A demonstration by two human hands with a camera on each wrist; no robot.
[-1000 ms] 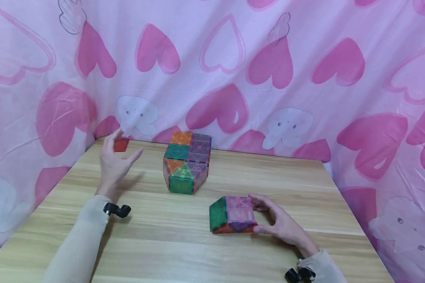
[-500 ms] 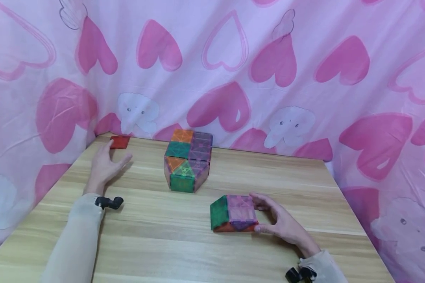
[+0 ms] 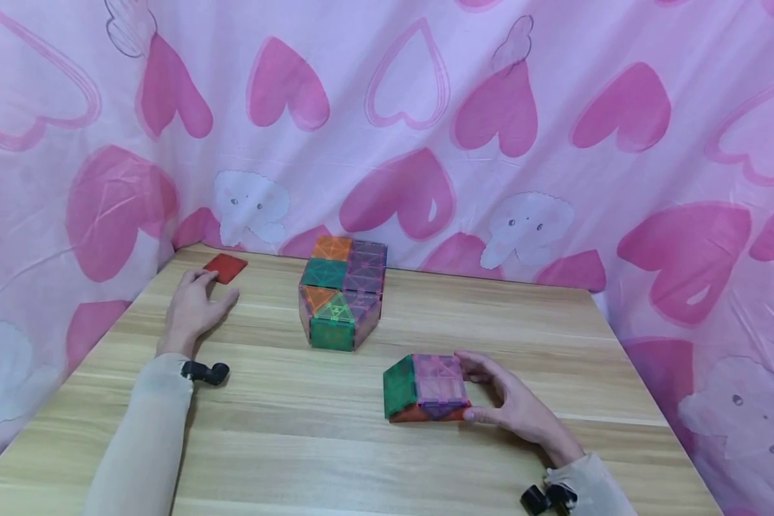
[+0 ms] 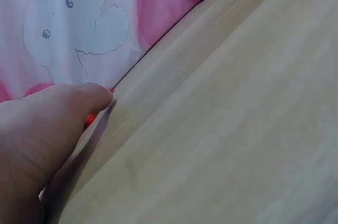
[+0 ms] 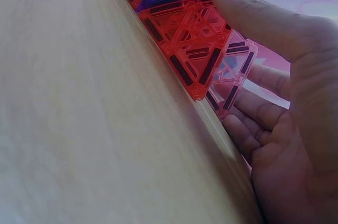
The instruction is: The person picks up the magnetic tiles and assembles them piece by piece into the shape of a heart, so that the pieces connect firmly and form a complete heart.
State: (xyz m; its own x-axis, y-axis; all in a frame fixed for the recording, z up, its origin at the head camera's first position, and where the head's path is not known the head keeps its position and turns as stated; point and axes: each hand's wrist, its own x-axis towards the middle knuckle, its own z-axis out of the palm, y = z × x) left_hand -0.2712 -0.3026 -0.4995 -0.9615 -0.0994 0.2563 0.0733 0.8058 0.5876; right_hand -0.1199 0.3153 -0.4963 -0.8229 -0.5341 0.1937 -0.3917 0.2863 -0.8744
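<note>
At the far left of the table, my left hand (image 3: 193, 308) reaches a flat red magnetic tile (image 3: 227, 268). Its fingertips are at the tile's near left edge, while the thumb stands apart to the right. In the left wrist view the hand hides most of the tile. My right hand (image 3: 512, 405) holds the right end of a small block of magnetic tiles (image 3: 440, 380), green, pink and red. The right wrist view shows the thumb on the side of red and purple triangles (image 5: 185, 34), with the fingers behind a clear pink triangle (image 5: 232, 71).
A larger magnetic-tile structure (image 3: 332, 333) with orange, green and purple tiles stands at the back, left of the middle. Behind the wooden table (image 3: 284, 444) hangs a pink curtain (image 3: 426, 86) with hearts, close along the far edge.
My left hand has come down onto the table's far left. The red tile has turned and shifted slightly right and nearer. The right hand and its block stay in place.
</note>
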